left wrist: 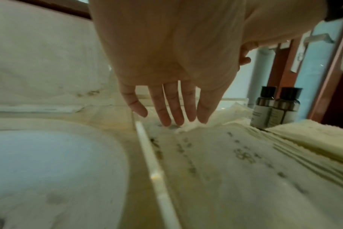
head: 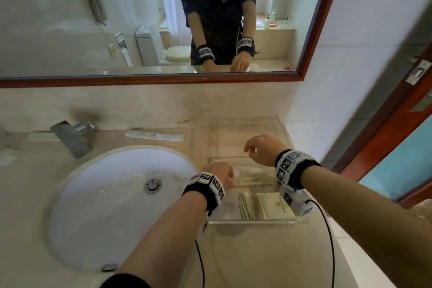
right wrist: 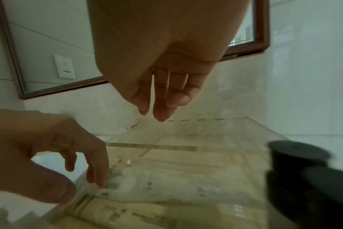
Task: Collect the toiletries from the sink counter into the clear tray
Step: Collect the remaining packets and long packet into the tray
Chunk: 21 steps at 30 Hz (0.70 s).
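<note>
A clear tray [head: 252,223] stands on the counter right of the sink and holds several packets. My left hand [head: 222,173] is at the tray's left wall, and its fingertips [left wrist: 174,120] touch a white packet [left wrist: 206,155] lying inside; the thumb stays apart from it. My right hand [head: 257,149] hovers over the tray's far side with loose fingers [right wrist: 161,111] and holds nothing. Two small dark-capped bottles [left wrist: 274,106] stand at the tray's right end. One long white wrapped packet [head: 154,136] lies on the counter behind the sink.
The white sink basin [head: 112,206] lies left of the tray, with a chrome faucet [head: 72,135] behind it. A framed mirror [head: 163,80] hangs above the backsplash. A white wall and a wooden door frame [head: 385,138] close off the right.
</note>
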Available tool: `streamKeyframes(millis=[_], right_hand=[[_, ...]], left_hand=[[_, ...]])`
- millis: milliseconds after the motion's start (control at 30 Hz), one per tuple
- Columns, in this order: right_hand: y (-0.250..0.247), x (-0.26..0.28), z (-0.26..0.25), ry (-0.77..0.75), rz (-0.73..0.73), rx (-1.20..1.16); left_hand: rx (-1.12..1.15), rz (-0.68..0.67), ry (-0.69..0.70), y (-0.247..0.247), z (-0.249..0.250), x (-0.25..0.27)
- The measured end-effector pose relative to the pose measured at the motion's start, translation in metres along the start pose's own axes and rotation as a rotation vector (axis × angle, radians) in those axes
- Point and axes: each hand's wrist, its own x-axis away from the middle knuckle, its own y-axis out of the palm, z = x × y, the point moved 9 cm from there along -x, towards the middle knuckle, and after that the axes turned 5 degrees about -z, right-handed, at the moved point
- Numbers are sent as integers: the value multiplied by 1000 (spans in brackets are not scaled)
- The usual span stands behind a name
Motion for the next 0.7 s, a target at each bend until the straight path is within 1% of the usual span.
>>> streamKeyframes(millis=[67,133,200,267,367,467,600,700], right_hand=[[1,-13,-20,-27,-4,9],[3,-26,-44,-56,-9,23],[7,-40,-73,-83,-12,41],[12,-54,-103,-108,-15,66],[21,-77,-148,-137,-28,154],[34,-102,-183,-121,-77,222],[48,-136,-209,-79,-108,300],[53,-161,-222,-44,-125,342]], left_hand=[[27,40,1,-10,-16,10],[27,113,1,-23,-37,24],[14,178,-16,-34,-65,41],[8,206,-54,-42,-98,57],[-16,216,-144,-49,-155,82],[-58,202,-251,-52,-212,106],[-73,197,-352,-57,-275,127],[-68,199,-382,-62,-310,133]])
